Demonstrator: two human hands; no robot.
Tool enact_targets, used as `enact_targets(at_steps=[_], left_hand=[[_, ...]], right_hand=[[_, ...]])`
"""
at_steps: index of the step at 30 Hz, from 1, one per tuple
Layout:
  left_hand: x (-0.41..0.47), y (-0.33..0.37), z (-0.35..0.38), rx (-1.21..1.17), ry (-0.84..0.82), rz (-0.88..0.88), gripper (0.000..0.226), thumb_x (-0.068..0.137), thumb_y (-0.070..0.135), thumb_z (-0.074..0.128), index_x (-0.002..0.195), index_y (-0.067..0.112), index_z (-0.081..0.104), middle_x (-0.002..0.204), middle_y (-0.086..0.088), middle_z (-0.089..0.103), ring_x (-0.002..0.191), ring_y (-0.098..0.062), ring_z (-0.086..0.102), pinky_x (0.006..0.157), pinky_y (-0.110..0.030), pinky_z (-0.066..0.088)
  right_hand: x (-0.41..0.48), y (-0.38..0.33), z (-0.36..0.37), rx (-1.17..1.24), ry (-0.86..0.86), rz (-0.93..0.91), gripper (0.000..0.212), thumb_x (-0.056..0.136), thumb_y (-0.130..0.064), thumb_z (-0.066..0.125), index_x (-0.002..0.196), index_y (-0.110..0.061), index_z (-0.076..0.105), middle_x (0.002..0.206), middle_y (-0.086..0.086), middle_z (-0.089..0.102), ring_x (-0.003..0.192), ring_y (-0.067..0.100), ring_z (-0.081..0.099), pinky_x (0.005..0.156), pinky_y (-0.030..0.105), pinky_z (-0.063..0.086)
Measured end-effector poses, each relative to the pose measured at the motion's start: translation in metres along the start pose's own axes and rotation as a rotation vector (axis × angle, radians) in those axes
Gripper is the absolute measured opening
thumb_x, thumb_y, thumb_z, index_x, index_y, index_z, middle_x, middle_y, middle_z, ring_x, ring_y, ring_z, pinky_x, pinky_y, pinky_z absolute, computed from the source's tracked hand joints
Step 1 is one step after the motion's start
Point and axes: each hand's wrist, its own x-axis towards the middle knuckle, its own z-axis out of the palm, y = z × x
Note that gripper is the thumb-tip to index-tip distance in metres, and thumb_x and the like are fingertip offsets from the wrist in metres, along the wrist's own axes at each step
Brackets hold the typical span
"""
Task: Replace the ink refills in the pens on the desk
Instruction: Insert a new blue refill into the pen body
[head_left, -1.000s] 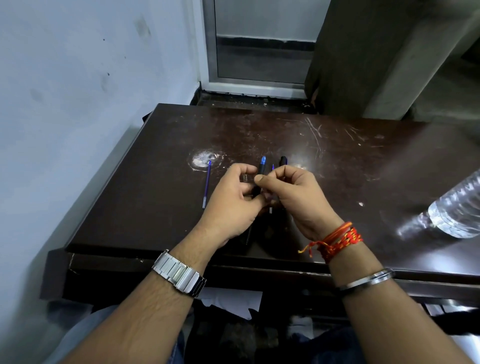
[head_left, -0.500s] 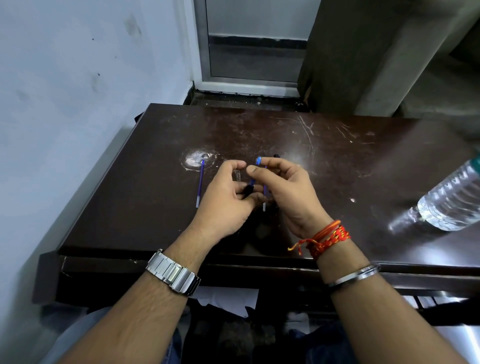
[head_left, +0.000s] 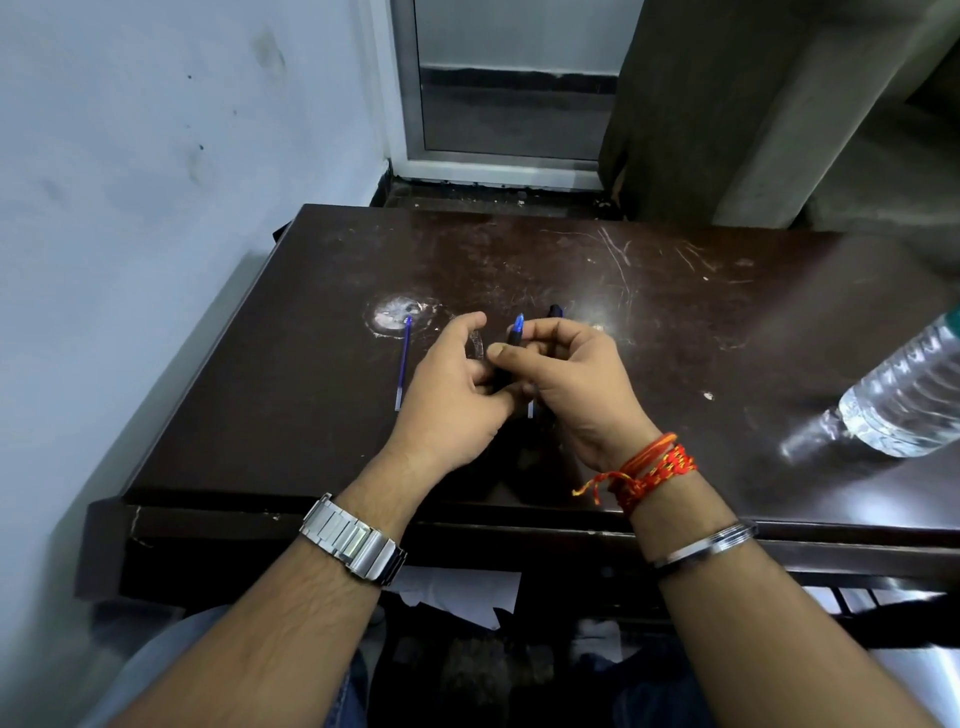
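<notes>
At the centre of the frame the right hand (head_left: 571, 379) pinched a dark pen (head_left: 511, 345) with a blue tip, and the left hand (head_left: 452, 389) closed on its lower end and seemed to hold a small clear piece (head_left: 477, 343) — what it was, I could not tell. A loose refill (head_left: 402, 366) lay on the desk (head_left: 311, 364), left of the hands. The pen was probably light, stiff and smooth — best gripped on the barrel. The thin refill would likely bend, so hold it near the end.
</notes>
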Motion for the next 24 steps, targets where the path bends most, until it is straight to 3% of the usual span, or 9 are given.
enact_targets(at_steps=[3,6,10,13,15,18,21,24], left_hand=[[0.0001,0.0013,-0.0005,0.044,0.02,0.007,0.083,0.077,0.01,0.083,0.146,0.026,0.039,0.098,-0.004,0.079,0.09,-0.016,0.077,0.094,-0.045,0.058],[-0.0011,0.0024,-0.0007,0.045,0.017,0.022,0.083,0.079,0.009,0.082,0.148,0.023,0.038,0.094,-0.003,0.08,0.087,-0.014,0.078,0.094,-0.045,0.058],[-0.0008,0.0026,-0.0007,0.123,0.069,0.025,0.086,0.075,0.015,0.085,0.148,0.026,0.039,0.096,0.001,0.078,0.091,-0.013,0.076,0.094,-0.042,0.058],[0.0007,0.0018,-0.0006,0.068,0.056,0.035,0.088,0.077,0.01,0.082,0.151,0.02,0.035,0.093,-0.002,0.08,0.093,-0.015,0.076,0.098,-0.046,0.055],[0.0015,0.0011,-0.0014,0.077,0.062,0.037,0.09,0.075,0.013,0.081,0.152,0.02,0.034,0.093,-0.002,0.081,0.093,-0.015,0.076,0.098,-0.046,0.055],[0.0019,0.0002,-0.0023,0.106,0.085,0.031,0.09,0.074,0.017,0.084,0.151,0.023,0.036,0.091,0.002,0.08,0.091,-0.013,0.076,0.096,-0.045,0.057],[0.0016,-0.001,-0.0017,0.066,0.061,0.033,0.091,0.077,0.013,0.083,0.153,0.022,0.032,0.09,0.004,0.081,0.094,-0.011,0.076,0.1,-0.045,0.054],[0.0019,-0.001,-0.0022,0.07,0.053,0.03,0.092,0.076,0.015,0.083,0.152,0.024,0.032,0.094,0.002,0.08,0.096,-0.012,0.075,0.099,-0.044,0.055]], right_hand=[[-0.0011,-0.0002,0.0019,0.021,-0.011,0.011,0.02,0.076,-0.008,0.08,0.094,-0.006,0.071,0.075,0.012,0.061,0.068,0.025,0.059,0.057,0.026,0.048],[-0.0015,0.0004,0.003,0.013,-0.001,0.004,0.009,0.078,-0.011,0.079,0.083,-0.011,0.072,0.068,0.006,0.064,0.056,0.013,0.058,0.047,0.02,0.046],[-0.0002,0.0012,0.0022,-0.024,0.051,0.02,0.039,0.061,-0.022,0.089,0.085,-0.016,0.06,0.079,0.009,0.06,0.067,0.021,0.057,0.061,0.031,0.048],[0.0003,0.003,0.0047,0.028,0.02,0.02,0.025,0.069,-0.011,0.084,0.086,-0.013,0.066,0.079,0.011,0.068,0.074,0.026,0.064,0.064,0.031,0.051],[0.0002,0.0032,0.0053,-0.018,0.044,-0.017,0.029,0.067,-0.01,0.087,0.084,-0.013,0.064,0.075,0.007,0.065,0.072,0.022,0.062,0.062,0.027,0.05],[-0.0003,0.0025,0.0048,0.025,0.038,0.009,0.029,0.067,-0.016,0.087,0.087,-0.013,0.066,0.08,0.01,0.064,0.075,0.026,0.062,0.068,0.036,0.051],[-0.0019,0.0013,0.0063,0.002,0.028,-0.002,0.02,0.073,-0.009,0.082,0.088,-0.01,0.069,0.084,0.015,0.067,0.077,0.027,0.063,0.07,0.035,0.051],[-0.0024,0.0009,0.0061,0.019,0.039,0.005,0.026,0.071,-0.008,0.084,0.09,-0.008,0.067,0.085,0.015,0.067,0.078,0.027,0.064,0.073,0.036,0.052]])
